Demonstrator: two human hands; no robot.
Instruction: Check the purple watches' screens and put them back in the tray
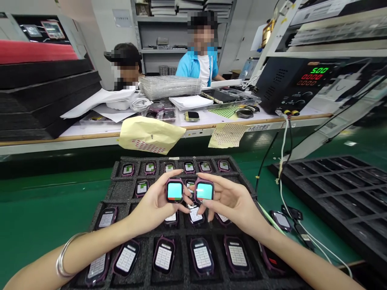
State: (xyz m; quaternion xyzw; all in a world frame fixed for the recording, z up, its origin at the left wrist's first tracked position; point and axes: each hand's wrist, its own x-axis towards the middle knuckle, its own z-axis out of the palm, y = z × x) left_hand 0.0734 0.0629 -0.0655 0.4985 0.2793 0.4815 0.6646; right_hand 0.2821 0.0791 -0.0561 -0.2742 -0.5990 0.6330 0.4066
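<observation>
My left hand grips a purple-framed smartwatch body by its edges. A second smartwatch body of the same kind is pinched in my right hand. Both screens glow cyan with a thin red and green strip at the bottom. They are held side by side, a little apart, above a black foam tray. Several more purple watches, such as this lit one, lie in the tray's compartments, most showing a white grid on screen. My hands hide part of the middle rows.
Behind the tray runs a bench edge with hanging yellow sticker sheets. A power supply stands right, its cables hanging down. Another foam tray lies right; stacked black foam rises left. Two people sit across the bench.
</observation>
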